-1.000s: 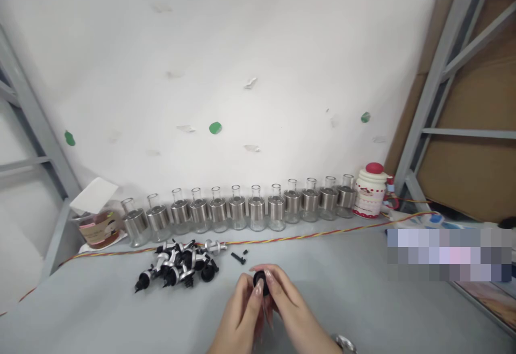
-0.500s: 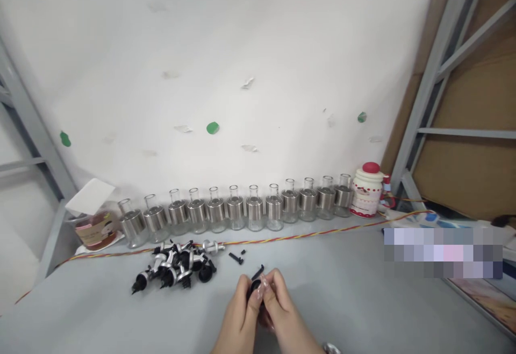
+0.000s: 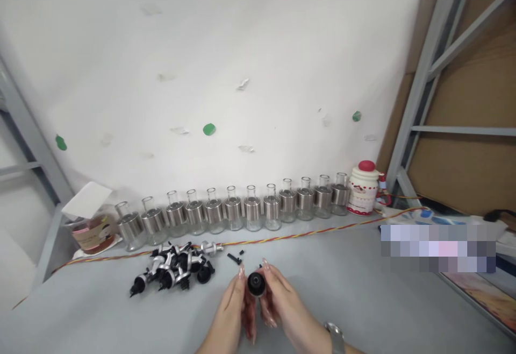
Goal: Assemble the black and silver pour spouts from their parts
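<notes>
Half a second ago the two thumbs were pressed close together over the black round piece [image 3: 256, 285], hiding a good part of it; now they have parted to either side and its dark, ringed face is bare to me, with a small nub at the centre. It sits between the hands, just above the near middle of the grey table [image 3: 342, 278]. The black sliver that poked out beyond the fingertips then is mostly hidden now, only a dark tip showing by the right thumb. The left hand [image 3: 230, 306] comes in from the near left, thumb straight and pointing to the far side, fingers reaching lower down; I can't tell whether it presses on the piece or only lies alongside. The right hand [image 3: 287, 301] comes from the near right, pinching the piece at its right side, thumb pointing far and fingers bent below, and more of the wristwatch [image 3: 335, 337] has come into sight. Nothing else has been shifted: the pile of silver and black pourers [image 3: 186, 260] lies to the left, a loose black strip [image 3: 234, 259] beyond the hands, and the steel-banded bottles [image 3: 252, 206] stand along the far wall.
</notes>
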A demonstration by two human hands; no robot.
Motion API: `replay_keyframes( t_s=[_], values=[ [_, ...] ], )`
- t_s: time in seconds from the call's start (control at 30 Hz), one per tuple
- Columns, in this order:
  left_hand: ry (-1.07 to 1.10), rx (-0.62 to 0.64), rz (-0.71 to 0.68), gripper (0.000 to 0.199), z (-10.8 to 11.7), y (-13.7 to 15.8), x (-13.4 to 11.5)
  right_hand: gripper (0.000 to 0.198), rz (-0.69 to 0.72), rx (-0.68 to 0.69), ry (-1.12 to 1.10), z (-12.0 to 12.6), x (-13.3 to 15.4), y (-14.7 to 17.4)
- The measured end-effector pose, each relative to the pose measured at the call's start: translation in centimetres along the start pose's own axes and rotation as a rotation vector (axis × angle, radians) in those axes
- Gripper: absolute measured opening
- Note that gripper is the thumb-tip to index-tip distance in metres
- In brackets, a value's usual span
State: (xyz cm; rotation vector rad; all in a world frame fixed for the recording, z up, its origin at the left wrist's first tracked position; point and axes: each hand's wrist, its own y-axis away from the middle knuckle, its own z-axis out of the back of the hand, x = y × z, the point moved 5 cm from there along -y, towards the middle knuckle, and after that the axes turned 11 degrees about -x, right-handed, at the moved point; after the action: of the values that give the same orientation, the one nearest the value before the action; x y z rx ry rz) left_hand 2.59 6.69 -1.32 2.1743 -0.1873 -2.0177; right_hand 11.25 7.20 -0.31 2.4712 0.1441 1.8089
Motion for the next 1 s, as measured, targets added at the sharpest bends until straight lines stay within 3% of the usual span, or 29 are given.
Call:
replay_keyframes(
  t_s=[0.17,0.4,0.53,0.67,0.83,1.0],
  values=[
    [0.162,0.004,0.014,0.043,0.1,0.0,0.0,0.051,0.013,0.018,-0.011,0.0,0.3,-0.1],
    [0.273,-0.034,0.122,0.052,0.6,-1.2,1.1,0.048,0.041,0.099,-0.004,-0.1,0.0,0.0],
    [0.269,0.0,0.102,0.055,0.7,-1.4,1.3,0.048,0.048,0.157,-0.059,-0.2,-0.1,0.1],
    [0.254,0.027,0.028,0.045,0.8,-1.1,0.9,0.04,0.03,0.193,-0.107,-0.5,0.6,0.6],
    [0.209,-0.052,-0.057,0.042,0.8,-0.4,0.1,0.031,0.051,0.197,-0.132,-0.6,1.5,0.9],
    [0.227,-0.021,-0.023,0.041,0.7,-0.7,0.0,0.033,0.098,0.222,-0.071,-0.6,1.5,0.7]
  ],
)
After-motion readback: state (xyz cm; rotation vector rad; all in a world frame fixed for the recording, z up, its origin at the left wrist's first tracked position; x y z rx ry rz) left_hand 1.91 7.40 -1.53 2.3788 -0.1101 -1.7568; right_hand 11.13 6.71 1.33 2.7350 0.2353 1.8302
